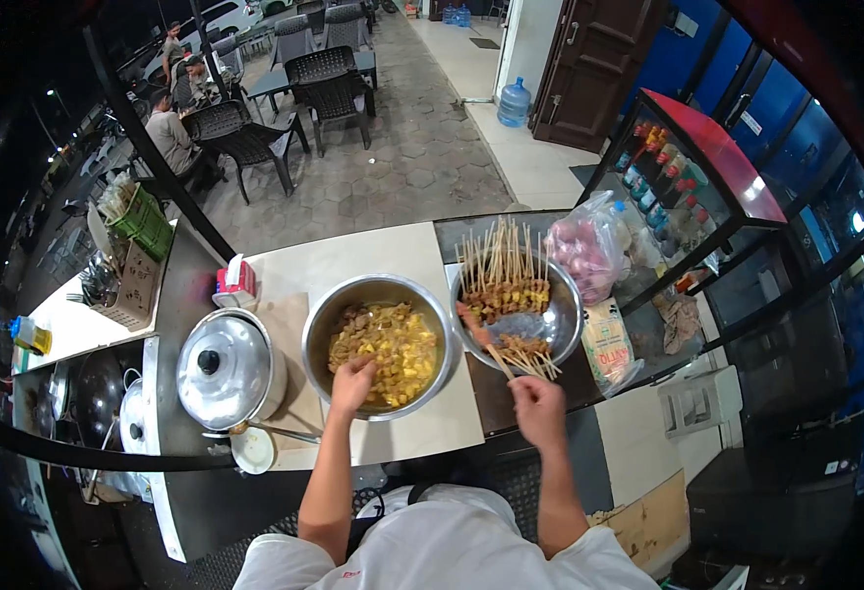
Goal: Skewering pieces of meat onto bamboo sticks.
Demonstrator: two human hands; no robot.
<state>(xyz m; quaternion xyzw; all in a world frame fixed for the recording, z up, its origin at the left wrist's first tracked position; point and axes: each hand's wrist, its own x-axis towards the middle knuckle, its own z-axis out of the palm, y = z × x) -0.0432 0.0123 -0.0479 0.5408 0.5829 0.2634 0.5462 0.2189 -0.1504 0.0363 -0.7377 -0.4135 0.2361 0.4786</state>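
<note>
A steel bowl point(309, 346) of yellow marinated meat pieces point(395, 354) stands before me. The fingers of my left hand point(354, 383) reach down into the meat at its near left side; the fingertips are hidden, so I cannot tell whether they grip a piece. My right hand point(539, 405) is closed on the near end of a wooden stick point(502, 363). The stick's orange-brown far part lies over the left rim of a second steel bowl point(573, 324); blur hides its detail. That bowl holds many meat skewers point(509, 295), with another bunch point(528, 350) at its near side.
Left stand a lidded aluminium pot point(225, 369), a small white lid point(253, 450) and a tissue pack point(236, 280). Right are a plastic bag of pinkish-red produce point(587, 251), a printed plastic pack point(609, 346) and a glass display case point(668, 192). People point(170, 129) sit beyond.
</note>
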